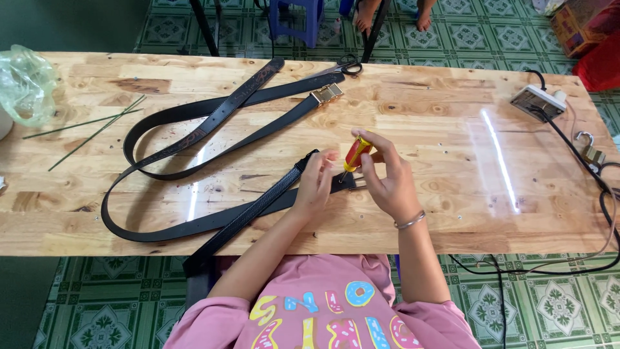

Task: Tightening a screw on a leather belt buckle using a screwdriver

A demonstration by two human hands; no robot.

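My right hand (389, 181) grips a small screwdriver with a red and yellow handle (356, 152), held upright with its tip down at the end of a black belt (258, 205). My left hand (316, 184) presses that belt end against the wooden table (452, 213). This belt runs off the near table edge toward my lap. A second long black belt (161, 173) loops across the table's left half and ends in a gold buckle (325, 94). A third dark embossed strap (248, 84) crosses it.
Black-handled scissors (345, 66) lie at the far edge. A white power strip (537, 101) with black cables and a brass padlock (591, 152) sit at the right. A clear plastic bag (26, 84) and thin green sticks (90, 126) are at the left. A person's bare feet (394, 16) show beyond the table.
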